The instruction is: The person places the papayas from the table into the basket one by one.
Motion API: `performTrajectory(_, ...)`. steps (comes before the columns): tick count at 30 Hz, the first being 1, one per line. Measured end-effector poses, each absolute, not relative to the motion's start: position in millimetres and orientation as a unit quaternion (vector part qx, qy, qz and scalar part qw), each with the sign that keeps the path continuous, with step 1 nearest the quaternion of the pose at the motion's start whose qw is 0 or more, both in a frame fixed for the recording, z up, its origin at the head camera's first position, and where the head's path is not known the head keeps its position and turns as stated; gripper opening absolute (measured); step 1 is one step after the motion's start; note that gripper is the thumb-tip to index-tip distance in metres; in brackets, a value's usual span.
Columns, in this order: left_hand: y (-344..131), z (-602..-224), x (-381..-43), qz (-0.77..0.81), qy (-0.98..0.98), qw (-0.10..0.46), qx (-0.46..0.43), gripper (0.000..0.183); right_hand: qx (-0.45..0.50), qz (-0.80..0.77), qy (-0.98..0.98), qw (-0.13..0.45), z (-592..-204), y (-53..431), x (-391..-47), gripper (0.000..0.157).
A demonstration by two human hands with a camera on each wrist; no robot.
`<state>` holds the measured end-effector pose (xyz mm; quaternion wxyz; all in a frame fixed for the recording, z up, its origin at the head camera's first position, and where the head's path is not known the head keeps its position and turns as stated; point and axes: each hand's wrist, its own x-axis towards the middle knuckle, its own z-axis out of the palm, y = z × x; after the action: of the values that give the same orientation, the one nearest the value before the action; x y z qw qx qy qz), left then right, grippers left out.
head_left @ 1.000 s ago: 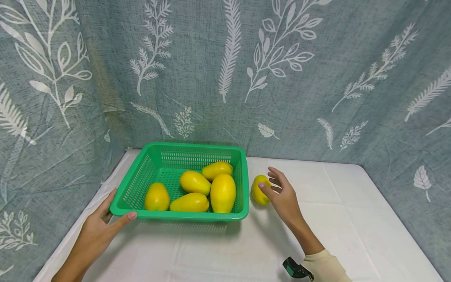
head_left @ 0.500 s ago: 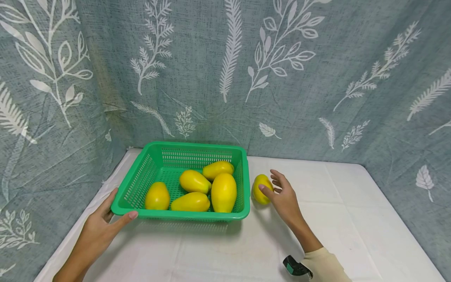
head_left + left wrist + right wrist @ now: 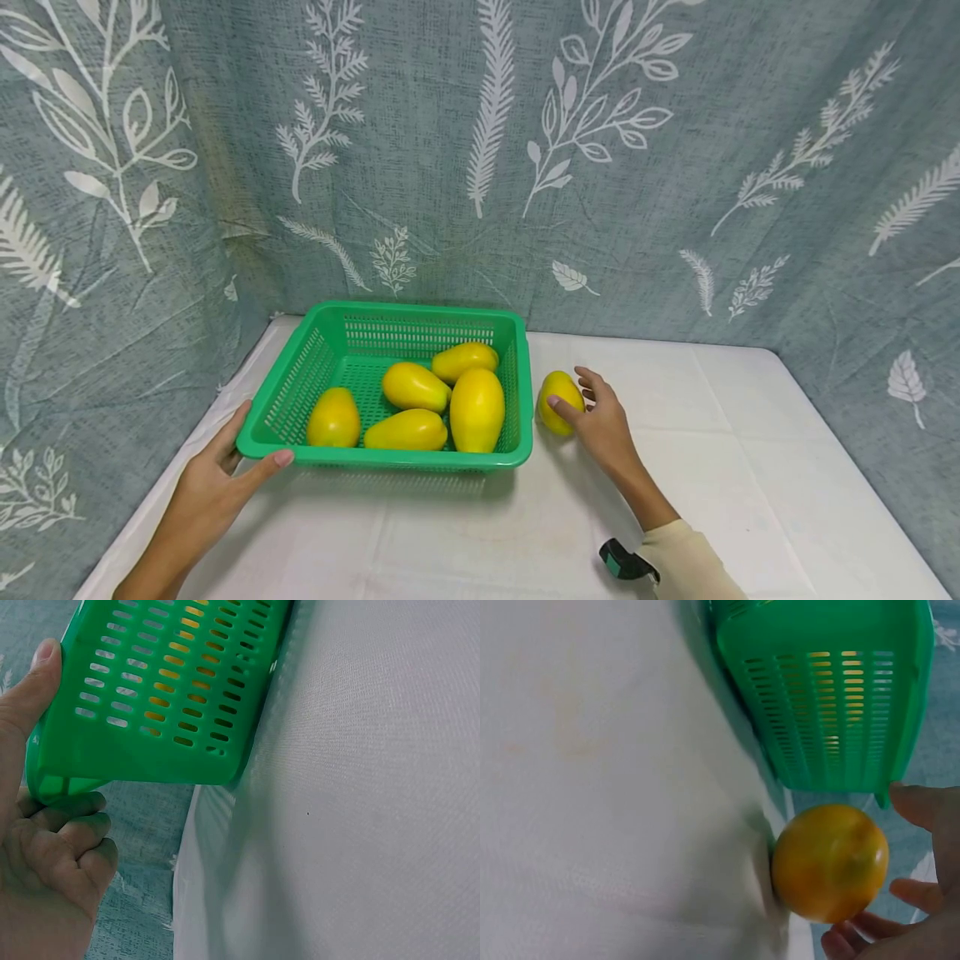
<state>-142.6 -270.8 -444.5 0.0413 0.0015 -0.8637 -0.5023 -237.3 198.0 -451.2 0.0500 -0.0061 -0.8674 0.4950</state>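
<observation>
My left hand (image 3: 206, 492) grips the near left corner of a green plastic basket (image 3: 390, 457), thumb over the rim and fingers curled beneath it. Several yellow, oblong, papaya-like fruits (image 3: 405, 430) lie inside. Outside the basket's right wall, another yellow papaya-like fruit (image 3: 557, 387) rests on the white cloth. My right hand (image 3: 603, 421) reaches around this fruit with fingers loosely bent; the thumb overlaps its front in the head view. From the right wrist, the fingertips (image 3: 838, 941) show right at the fruit's lower side, while the thumb stands apart from it.
A white cloth (image 3: 720, 433) covers the table. Behind it and on both sides hangs a blue-grey curtain (image 3: 420, 125) with white leaf prints. A dark wrist device (image 3: 624, 560) sits by the beige right sleeve (image 3: 686, 562).
My right hand has shifted slightly down and closer about the loose fruit, the thumb moving a little over it. The left hand and the basket stay in place.
</observation>
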Motion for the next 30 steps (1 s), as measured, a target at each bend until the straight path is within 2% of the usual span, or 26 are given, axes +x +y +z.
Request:
performTrajectory(18, -272.2, -446.9, -141.9, -0.505, -0.862, 0.049, -0.007, 0.094, -0.018, 0.466, -0.884, 0.026, -460.9, 197.3, -239.8, 0.074)
performTrajectory(30, -273.1, -447.7, -141.4, -0.504, -0.862, 0.047, -0.005, 0.096, -0.015, 0.466, -0.884, 0.030, -464.1, 195.0, -239.0, 0.071)
